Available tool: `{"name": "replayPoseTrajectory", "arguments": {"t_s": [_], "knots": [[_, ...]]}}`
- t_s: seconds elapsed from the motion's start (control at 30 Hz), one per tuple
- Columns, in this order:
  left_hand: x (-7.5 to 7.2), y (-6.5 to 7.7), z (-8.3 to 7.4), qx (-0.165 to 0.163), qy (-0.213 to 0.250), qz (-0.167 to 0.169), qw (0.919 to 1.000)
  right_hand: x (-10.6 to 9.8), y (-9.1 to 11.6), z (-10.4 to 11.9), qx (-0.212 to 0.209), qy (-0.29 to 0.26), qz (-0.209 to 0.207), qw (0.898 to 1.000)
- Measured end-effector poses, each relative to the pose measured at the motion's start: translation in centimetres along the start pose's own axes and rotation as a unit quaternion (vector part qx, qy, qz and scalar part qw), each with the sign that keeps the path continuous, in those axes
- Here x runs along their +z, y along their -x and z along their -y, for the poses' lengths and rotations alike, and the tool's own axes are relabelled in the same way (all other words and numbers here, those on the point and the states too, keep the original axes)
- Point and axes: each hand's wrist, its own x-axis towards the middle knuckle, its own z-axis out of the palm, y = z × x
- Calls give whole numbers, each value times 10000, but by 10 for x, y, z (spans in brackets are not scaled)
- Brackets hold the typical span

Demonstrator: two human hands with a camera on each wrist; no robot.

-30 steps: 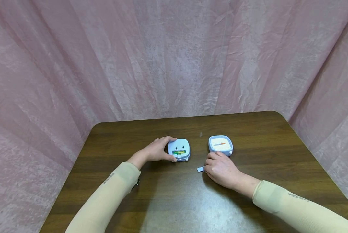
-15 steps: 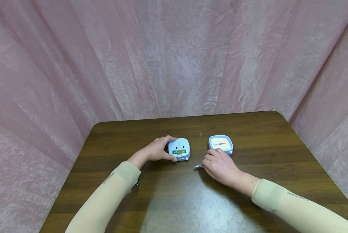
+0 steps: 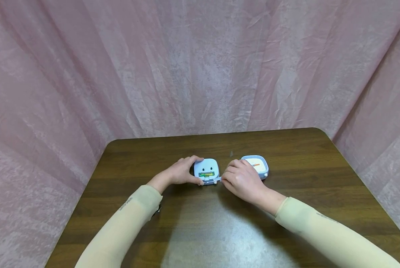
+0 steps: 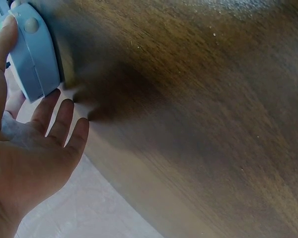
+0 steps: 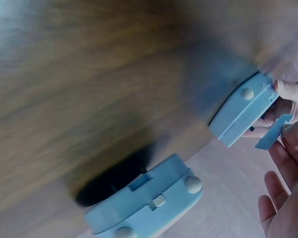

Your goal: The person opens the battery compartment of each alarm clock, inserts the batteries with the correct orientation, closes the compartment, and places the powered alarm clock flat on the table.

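A light blue clock (image 3: 210,163) with two black dots lies with its battery compartment facing up, and a green-yellow battery (image 3: 206,174) shows inside. My left hand (image 3: 180,173) grips this clock at its left side, thumb at the near edge and fingers at the far edge. In the left wrist view the other fingers of that hand (image 4: 35,163) spread beside the clock (image 4: 37,62). My right hand (image 3: 243,182) pinches a small blue battery cover (image 5: 273,136) by one end. The cover is close to the clock's near right corner; I cannot tell whether they touch.
To the right a second blue clock (image 3: 261,166) lies with its white dial and orange hand up, partly hidden behind my right hand. Both clocks have small white round feet. The wooden table (image 3: 153,152) ends at a pink curtain (image 3: 200,74).
My right hand has moved left and slightly away from me, bringing the battery cover from the bare table to the clock's right corner. My left hand and the clock have barely moved.
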Motion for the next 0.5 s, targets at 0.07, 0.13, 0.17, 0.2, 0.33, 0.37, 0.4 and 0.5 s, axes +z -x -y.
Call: {"name": "replayPoseTrajectory", "arguments": {"t_s": [0.07, 0.13, 0.17, 0.2, 0.33, 0.37, 0.4, 0.5], "knots": [[0, 0, 0, 26, 26, -21, 10000, 2, -5, 0, 41, 2, -87, 10000], [1, 0, 0, 35, 32, -34, 10000, 5, -9, 0, 74, 15, -174, 9998], [1, 0, 0, 37, 39, -37, 10000, 6, -11, 0, 89, 18, -203, 9998], [1, 0, 1, 43, 47, -42, 10000, 7, -13, 0, 102, 20, -240, 9997], [1, 0, 1, 52, 66, -63, 9999, 11, -20, 1, 149, 37, -325, 9994], [1, 0, 1, 66, 73, -77, 9999, 12, -21, 1, 153, 51, -341, 9993], [1, 0, 1, 85, 73, -100, 9999, 13, -22, 1, 160, 70, -358, 9992], [2, 0, 2, 56, 18, -119, 9999, 18, -26, 3, 159, 124, -363, 9991]]}}
